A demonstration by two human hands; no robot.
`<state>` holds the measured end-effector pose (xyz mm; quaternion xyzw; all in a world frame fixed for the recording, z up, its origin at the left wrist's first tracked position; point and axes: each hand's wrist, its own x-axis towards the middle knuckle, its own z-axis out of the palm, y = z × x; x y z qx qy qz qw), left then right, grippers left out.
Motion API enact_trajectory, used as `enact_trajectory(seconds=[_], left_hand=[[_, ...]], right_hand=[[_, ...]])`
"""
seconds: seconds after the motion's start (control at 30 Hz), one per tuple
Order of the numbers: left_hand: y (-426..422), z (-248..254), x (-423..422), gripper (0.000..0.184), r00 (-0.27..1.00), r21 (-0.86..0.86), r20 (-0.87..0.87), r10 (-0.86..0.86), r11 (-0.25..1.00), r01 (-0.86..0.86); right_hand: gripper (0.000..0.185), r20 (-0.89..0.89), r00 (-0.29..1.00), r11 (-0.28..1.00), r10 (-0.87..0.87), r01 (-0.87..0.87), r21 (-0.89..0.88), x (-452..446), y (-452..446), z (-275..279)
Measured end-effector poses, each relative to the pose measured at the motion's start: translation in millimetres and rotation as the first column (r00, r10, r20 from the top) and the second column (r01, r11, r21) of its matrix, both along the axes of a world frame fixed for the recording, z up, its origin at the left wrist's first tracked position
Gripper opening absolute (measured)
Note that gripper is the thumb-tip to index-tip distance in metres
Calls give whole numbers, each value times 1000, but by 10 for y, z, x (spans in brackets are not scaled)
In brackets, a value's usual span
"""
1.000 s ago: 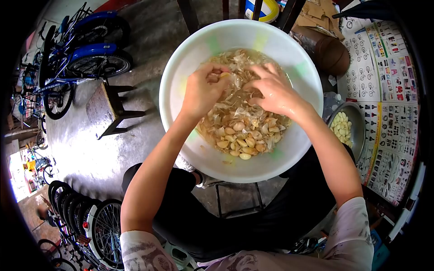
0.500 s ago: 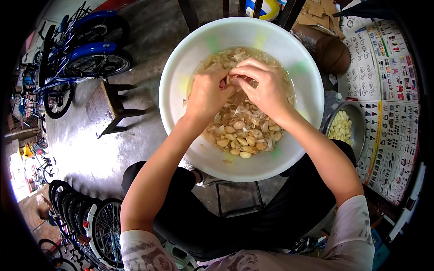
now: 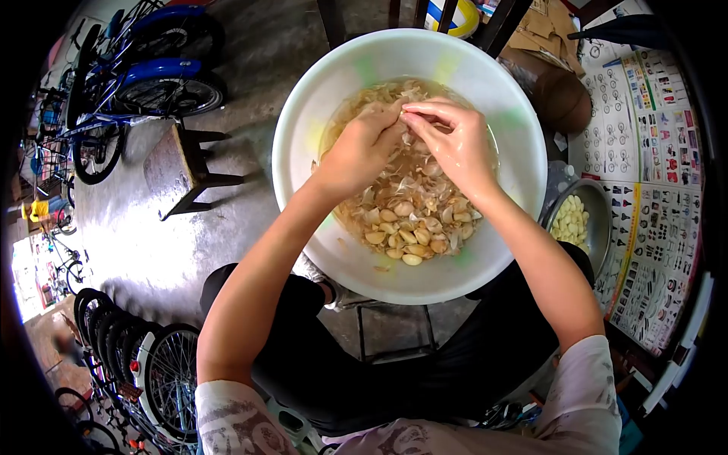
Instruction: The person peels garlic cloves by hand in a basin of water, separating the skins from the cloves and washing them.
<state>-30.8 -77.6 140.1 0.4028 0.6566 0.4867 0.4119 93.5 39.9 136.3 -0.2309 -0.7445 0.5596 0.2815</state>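
Over a wide white basin (image 3: 296, 163), my left hand (image 3: 364, 144) and my right hand (image 3: 459, 140) meet with fingertips together. Both are closed in a pinch around a garlic clove, which the fingers mostly cover. Water fills the bottom of the basin, with papery garlic skins (image 3: 409, 186) floating thickly around and below my hands. Several unpeeled garlic cloves (image 3: 409, 236) lie in a cluster on the side nearest me.
A metal bowl (image 3: 603, 220) of peeled garlic cloves (image 3: 570, 221) stands right of the basin, beside printed poster sheets (image 3: 660, 250). A brown ball (image 3: 563, 95) sits behind it. Leftward are a wooden stool (image 3: 178, 171) and parked bicycles (image 3: 163, 83).
My fingertips have shifted slightly, and my right hand has turned with its fingers straighter. The view has moved a little, so the basin appears slightly further right.
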Motion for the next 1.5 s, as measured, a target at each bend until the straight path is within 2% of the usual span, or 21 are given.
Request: enact_trajectory(seconds=[0.03,0.1,0.2,0.23,0.27,0.37,0.43,0.53,0.6,0.67,0.77,0.83,0.9,0.97,1.17,1.27,1.33,1.37,1.43,1.47,1.5], left_hand=[[8,-49,-6,41,983,77,-181,-12,997,26],[14,-101,-11,38,966,125,-258,20,992,13],[17,-76,4,33,922,170,-381,68,985,-3],[15,-57,15,31,901,167,-426,85,986,-15],[8,-43,34,31,900,167,-426,86,986,-16],[7,21,42,27,898,193,-426,112,981,-30],[-9,46,64,25,882,123,-465,76,992,-20],[-9,25,77,24,920,169,-373,123,984,-63],[-6,41,74,24,911,174,-391,131,982,-67],[1,45,65,24,903,179,-407,136,982,-67],[-7,22,54,25,893,159,-422,156,983,-96],[-19,24,54,24,837,148,-530,132,987,-62],[-35,15,50,23,827,138,-550,118,989,-49],[-32,7,48,23,812,136,-573,108,990,-36],[-6,17,114,20,844,166,-521,125,985,-43],[16,-11,129,23,899,189,-408,161,978,-89],[46,-40,56,27,942,222,-254,219,961,-164],[47,-42,29,27,942,225,-259,215,961,-158],[66,64,10,31,944,40,181,277,957,-289],[64,82,7,31,946,42,179,271,958,-283],[57,98,3,31,963,33,77,258,965,-261]], right_hand=[[12,3,1000,1000,-1,1,23,4,5,-21],[11,8,1000,999,0,0,44,12,-4,-43],[11,-15,1000,996,-26,24,-92,26,-21,-34],[10,1,1000,999,-24,24,21,30,-19,-8],[9,15,1000,991,-23,20,134,35,-19,7],[7,37,999,977,-28,20,213,35,-37,43],[6,15,1000,979,-26,22,202,21,-31,18],[6,26,1000,986,-18,14,168,14,-13,-17],[7,52,999,989,-14,6,146,3,13,-46],[8,-29,999,999,40,-40,-2,-3,41,-74],[10,-42,997,995,69,-65,81,-2,28,15],[10,-25,998,996,64,-62,69,-10,33,-36],[9,-10,998,997,59,-58,53,-1,15,-54],[8,9,998,987,56,-56,151,5,8,-37],[7,-16,1000,988,-24,26,155,2,-34,-36],[6,13,999,989,-35,33,142,2,18,-6],[6,28,999,989,-42,37,145,4,9,-7],[6,3,999,990,-33,32,139,-4,-2,-51],[8,21,999,994,-24,21,111,-6,-17,-42],[8,19,999,993,-30,28,112,-10,-14,-23],[10,-44,999,997,-31,34,73,-18,-13,0]])
